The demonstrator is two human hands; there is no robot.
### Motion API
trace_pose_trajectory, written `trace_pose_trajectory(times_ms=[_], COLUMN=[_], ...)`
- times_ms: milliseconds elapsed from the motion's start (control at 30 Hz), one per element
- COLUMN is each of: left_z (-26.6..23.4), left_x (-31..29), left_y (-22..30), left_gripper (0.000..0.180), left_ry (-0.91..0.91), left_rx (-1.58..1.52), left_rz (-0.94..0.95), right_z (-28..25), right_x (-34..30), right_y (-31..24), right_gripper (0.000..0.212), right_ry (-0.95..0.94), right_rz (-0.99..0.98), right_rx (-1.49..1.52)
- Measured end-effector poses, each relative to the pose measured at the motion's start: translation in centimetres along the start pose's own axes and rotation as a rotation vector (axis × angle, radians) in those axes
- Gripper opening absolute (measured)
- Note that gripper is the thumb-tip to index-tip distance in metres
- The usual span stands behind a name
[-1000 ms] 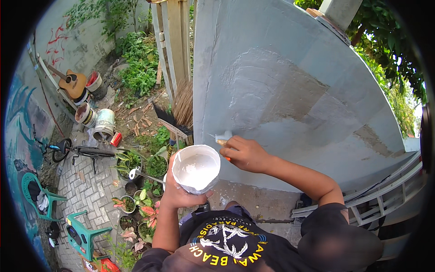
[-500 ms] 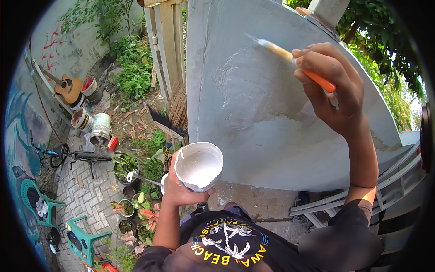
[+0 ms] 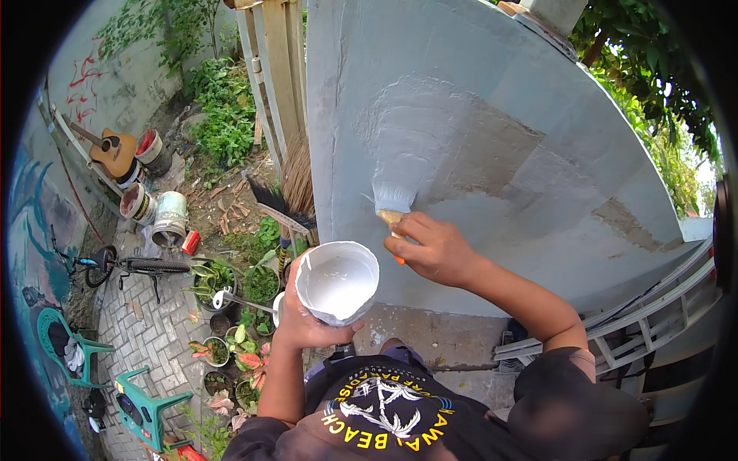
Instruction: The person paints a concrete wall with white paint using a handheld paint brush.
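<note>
My left hand (image 3: 307,323) is wrapped round a rough round cup (image 3: 367,286) with white paint inside, tilted toward me. In my right hand (image 3: 438,250) is a paintbrush (image 3: 395,201) with a pale wooden ferrule end and an orange handle that is mostly covered by my fingers. Its spread white bristles press against the grey wall (image 3: 446,138), a little above and right of the cup. Wet-looking paint strokes lie above the brush, with a bare darker cement patch to their right.
A ladder (image 3: 638,326) leans at the right. Brooms (image 3: 298,184) stand beside the gate post (image 3: 284,77). Potted plants (image 3: 217,351), a green stool (image 3: 146,396), a bicycle (image 3: 154,265), buckets (image 3: 171,211) and a guitar (image 3: 117,152) are at the left.
My right hand has swept down and left with the brush, from high off to the right to just above the cup. The bristles are now fanned on the wall. The cup stays in place.
</note>
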State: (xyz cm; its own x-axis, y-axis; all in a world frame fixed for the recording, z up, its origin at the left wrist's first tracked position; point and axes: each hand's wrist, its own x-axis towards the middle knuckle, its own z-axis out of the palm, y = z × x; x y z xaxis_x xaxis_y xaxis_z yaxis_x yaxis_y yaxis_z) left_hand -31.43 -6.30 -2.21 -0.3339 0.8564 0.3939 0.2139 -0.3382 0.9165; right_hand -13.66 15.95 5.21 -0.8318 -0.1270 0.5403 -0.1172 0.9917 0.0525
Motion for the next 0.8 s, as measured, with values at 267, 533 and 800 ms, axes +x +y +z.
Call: trace_pose_trajectory(times_ms=[267, 533, 800], left_z=[0.0, 0.5, 1.2], left_x=[-1.0, -0.7, 0.4], left_y=[0.2, 0.5, 0.7], left_gripper=[0.112, 0.110, 0.110], left_ry=[0.025, 0.021, -0.001], left_rx=[0.025, -0.036, -0.028], left_rz=[-0.001, 0.002, -0.005], right_z=[3.9, -4.5, -18.8], right_x=[-1.6, 1.4, 9.4], right_y=[-0.5, 2.1, 2.2], right_gripper=[0.034, 0.026, 0.020], right_ry=[-0.037, -0.049, 0.246], right_rz=[0.077, 0.190, -0.059], right_rx=[0.161, 0.225, 0.004])
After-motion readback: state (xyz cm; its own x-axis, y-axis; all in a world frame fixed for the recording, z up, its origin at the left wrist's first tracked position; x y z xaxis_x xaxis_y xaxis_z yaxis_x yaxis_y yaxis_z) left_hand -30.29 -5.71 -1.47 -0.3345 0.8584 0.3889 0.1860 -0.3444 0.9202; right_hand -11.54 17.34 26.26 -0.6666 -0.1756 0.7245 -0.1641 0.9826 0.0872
